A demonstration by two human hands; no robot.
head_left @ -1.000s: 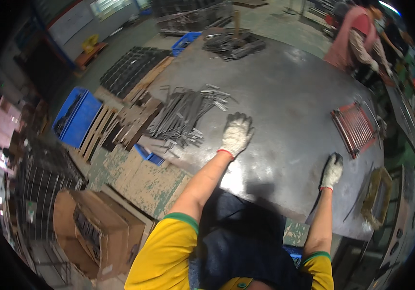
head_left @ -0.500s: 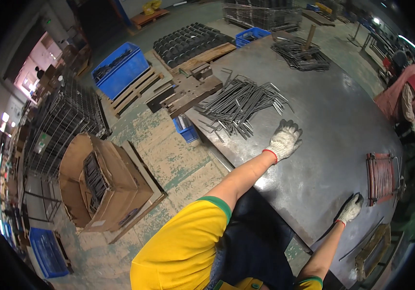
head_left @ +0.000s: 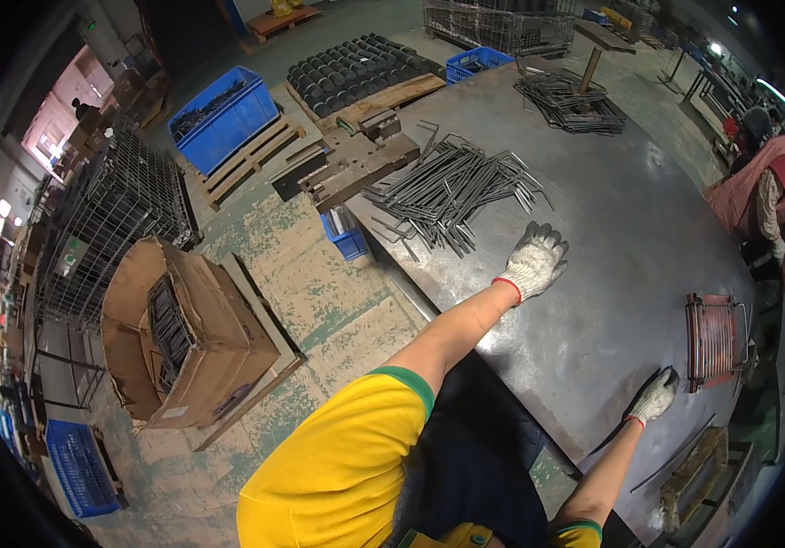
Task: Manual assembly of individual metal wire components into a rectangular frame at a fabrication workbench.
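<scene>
Head: left hand (head_left: 533,262) fingers spread flat by bent rods (head_left: 452,192); right hand (head_left: 653,398) open; brown carton (head_left: 182,338) left.

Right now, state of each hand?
Left hand: open, white knit glove spread flat on the grey metal table, holding nothing.
Right hand: gloved, resting at the table's edge; grip cannot be told.

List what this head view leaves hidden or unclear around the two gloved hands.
- Left hand: palm down on the table; anything under it is hidden.
- Right hand: too small to tell whether it grips the dark rod.
- Red rack: bent by the fisheye rim, so its details are unclear.
</scene>
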